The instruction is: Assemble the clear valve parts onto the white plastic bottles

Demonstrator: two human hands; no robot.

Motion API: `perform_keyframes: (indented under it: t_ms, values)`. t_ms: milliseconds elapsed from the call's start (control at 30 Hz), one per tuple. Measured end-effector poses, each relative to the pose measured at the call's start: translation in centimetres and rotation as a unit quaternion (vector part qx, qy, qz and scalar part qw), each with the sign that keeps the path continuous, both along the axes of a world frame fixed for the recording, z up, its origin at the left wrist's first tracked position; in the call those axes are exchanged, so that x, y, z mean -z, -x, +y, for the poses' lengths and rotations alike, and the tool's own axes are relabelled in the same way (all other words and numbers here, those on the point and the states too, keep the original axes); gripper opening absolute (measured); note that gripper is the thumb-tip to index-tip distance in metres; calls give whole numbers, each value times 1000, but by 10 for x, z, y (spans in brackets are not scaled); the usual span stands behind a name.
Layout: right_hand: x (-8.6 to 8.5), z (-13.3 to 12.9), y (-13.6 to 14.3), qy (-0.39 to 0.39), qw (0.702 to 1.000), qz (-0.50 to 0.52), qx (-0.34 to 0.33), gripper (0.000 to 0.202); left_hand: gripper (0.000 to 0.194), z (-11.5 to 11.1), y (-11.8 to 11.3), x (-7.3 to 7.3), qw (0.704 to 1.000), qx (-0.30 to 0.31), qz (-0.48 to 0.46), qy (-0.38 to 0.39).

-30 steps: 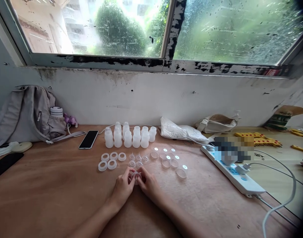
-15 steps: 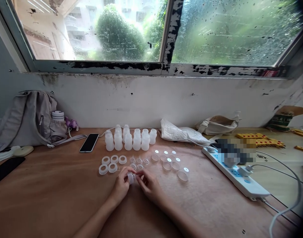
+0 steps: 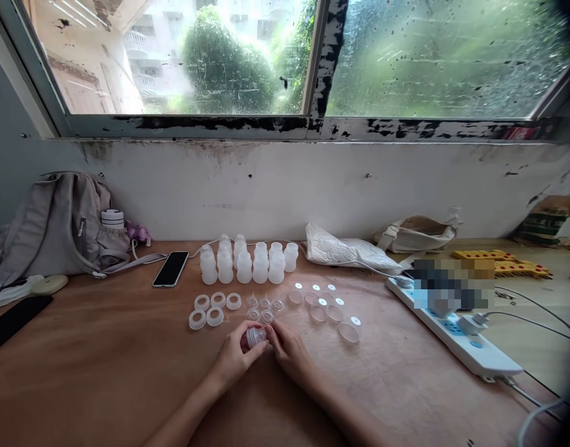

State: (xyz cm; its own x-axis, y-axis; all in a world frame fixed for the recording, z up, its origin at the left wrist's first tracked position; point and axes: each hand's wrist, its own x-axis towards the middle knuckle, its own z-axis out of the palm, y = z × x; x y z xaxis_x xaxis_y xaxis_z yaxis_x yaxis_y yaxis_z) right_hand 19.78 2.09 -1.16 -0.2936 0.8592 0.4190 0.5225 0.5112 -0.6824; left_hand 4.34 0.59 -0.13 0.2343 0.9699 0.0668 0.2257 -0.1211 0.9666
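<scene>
Clear ridged piece in the left hand, right fingertips against its end

Nearest to me, bare forearms rest across the brown tabletop (image 3: 126,372). Left hand (image 3: 238,349): fingers and thumb curled round a clear ridged piece (image 3: 255,337), a firm, narrow hold. Piece lies on its side in the grip, midway between the hands. Right hand (image 3: 287,349): fingertips bunched close at the piece's right end; from where I stand, can't tell whether they grip anything.

Just beyond the fingers, five small clear fittings (image 3: 267,316), set close together. Left of these, five frosted rings (image 3: 215,324), lying flat. To the right, six round clear covers (image 3: 318,314), each showing a white spot.

Farther right, a white power strip (image 3: 452,329), plugs and cables in it. Farther left, a dark-screened phone (image 3: 171,269).

Past the small parts, frosted bottles (image 3: 244,267) stand upright in a tight cluster. A crumpled white packet (image 3: 341,247) lies to their right, then a beige bag (image 3: 418,233). Grey backpack (image 3: 56,223) slumps at far left. Stained wall (image 3: 266,192) behind; above it, a window (image 3: 429,62) with peeling frame, greenery outside.
</scene>
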Motion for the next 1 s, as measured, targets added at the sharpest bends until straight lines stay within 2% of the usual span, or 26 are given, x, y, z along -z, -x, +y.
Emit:
perform_keyframes:
  t_ms: [133, 300, 533, 633, 733, 867, 1000]
  values:
    - [-7, -3, 1, 45, 998, 42, -21, 27, 30, -4, -1, -3, 997, -3, 52, -52]
    - [-9, -3, 3, 103, 988, 110, -16, 36, 24, -5, 4, -11, 968, -14, 154, -196]
    - [-7, 6, -3, 134, 980, 145, -33, 39, 34, -1, 12, -6, 925, 9, 278, -260]
    - [-3, 15, -12, 129, 975, 178, -4, 39, 37, 6, 18, -14, 913, 9, 295, -282]
    - [2, 25, -19, 156, 957, 242, 28, 39, 35, 26, 20, -36, 896, -49, 363, -252]
    - [3, 30, -21, 168, 949, 265, 32, 40, 38, 70, 16, -67, 880, -107, 415, -205]
    - [2, 29, -19, 161, 951, 262, 35, 41, 41, 106, 8, -76, 868, -145, 443, -170]
